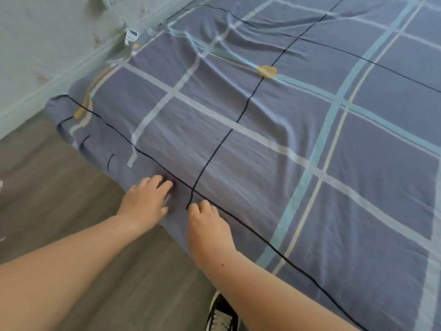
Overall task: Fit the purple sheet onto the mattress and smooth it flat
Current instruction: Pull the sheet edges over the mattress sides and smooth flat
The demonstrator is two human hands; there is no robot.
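The purple sheet (274, 144), checked with white, teal and black lines, covers the mattress across most of the view. It wrinkles toward the far corner and bunches at the near-left corner (71, 125). My left hand (145, 201) presses on the sheet at the mattress's near side edge, fingers spread and curled over the fabric. My right hand (207, 225) rests just beside it on the same edge, fingertips tucked into the sheet. Whether either hand pinches cloth is hidden.
Grey wood-look floor (59, 199) lies left of the bed. A pale wall with baseboard (47, 56) runs behind the far corner. A white tag (131, 35) shows at the mattress's far corner. My black-and-white shoe (222, 314) stands by the bed.
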